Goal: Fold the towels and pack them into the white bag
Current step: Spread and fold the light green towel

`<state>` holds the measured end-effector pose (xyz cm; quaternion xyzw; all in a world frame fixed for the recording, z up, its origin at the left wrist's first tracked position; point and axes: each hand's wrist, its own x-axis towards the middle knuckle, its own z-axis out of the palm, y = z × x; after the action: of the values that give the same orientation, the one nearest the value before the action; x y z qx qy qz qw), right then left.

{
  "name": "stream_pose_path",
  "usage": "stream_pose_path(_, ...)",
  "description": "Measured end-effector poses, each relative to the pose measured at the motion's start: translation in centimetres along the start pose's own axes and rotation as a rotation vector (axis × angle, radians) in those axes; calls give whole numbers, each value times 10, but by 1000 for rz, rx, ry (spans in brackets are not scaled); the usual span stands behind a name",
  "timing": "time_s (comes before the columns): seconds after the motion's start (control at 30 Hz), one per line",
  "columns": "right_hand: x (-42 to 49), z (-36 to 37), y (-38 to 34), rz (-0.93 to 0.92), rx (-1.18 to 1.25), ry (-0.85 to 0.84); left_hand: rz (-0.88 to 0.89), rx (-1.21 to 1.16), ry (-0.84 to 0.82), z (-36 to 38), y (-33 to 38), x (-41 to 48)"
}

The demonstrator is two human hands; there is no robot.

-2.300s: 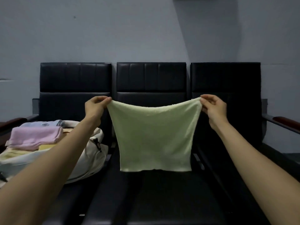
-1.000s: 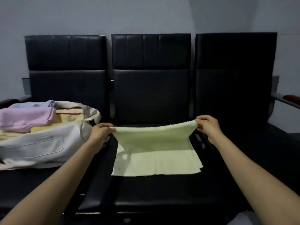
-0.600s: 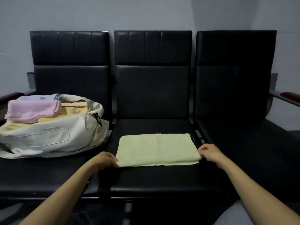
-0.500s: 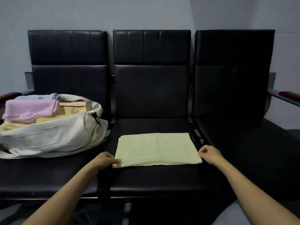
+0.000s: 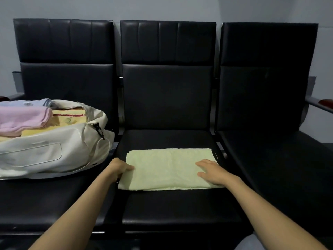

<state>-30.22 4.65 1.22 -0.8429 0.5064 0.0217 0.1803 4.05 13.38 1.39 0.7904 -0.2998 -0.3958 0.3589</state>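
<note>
Well, on the left seat [image 5: 45, 195] the bag [image 5: 54, 152] slumps open, white and smooth like leather, with a dark clip at its end. Folded cloths fill its mouth: a blue towel [image 5: 23, 102] at the back, a plush pink towel [image 5: 23, 118] in front of it, and a yellow towel [image 5: 72, 117] with a red stripe to their right. My left hand [image 5: 119, 168] pinches the left edge of the green towel [image 5: 165, 168], thumb on top. That towel lies flat on the middle seat [image 5: 167, 210], a pale, nubbly rectangle with loose threads at its edges and a faint crease down the centre. My right hand [image 5: 214, 173] rests on its right part, palm down, fingers spread and gripping nothing. All the padded seats are glossy black, and the right seat [image 5: 279, 168] ends in a reddish wooden armrest [image 5: 326, 102].
</note>
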Motion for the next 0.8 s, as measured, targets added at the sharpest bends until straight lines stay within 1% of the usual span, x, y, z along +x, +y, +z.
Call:
stream_pose_path(0.1,4,-3,0,18,14,1,-58,-82,-124,-4,6,-2)
stream_pose_path(0.2,2,-4,-1,7,-28,-13,-52,-155,-217,-6,11,-10)
stream_pose_path(0.33,-2,-2,-17,-26,-102,-29,57,-207,-254,-15,23,-24)
stream_pose_path(0.47,-5,5,-42,-105,-126,-42,160,-280,-435,-24,35,-40)
stream_pose_path(0.53,-5,8,-51,-139,-104,-1,204,-312,-453,-17,39,-45)
stream_pose_path(0.57,-4,8,-54,-140,-32,36,217,-339,-448,-9,42,-48)
stream_pose_path(0.67,-1,4,-52,-53,356,155,261,-378,-453,27,56,-57)
stream_pose_path(0.73,0,-2,-44,18,506,182,291,-345,-460,55,66,-64)
stream_pose_path(0.8,0,-3,-35,92,633,159,300,-324,-483,82,74,-70)
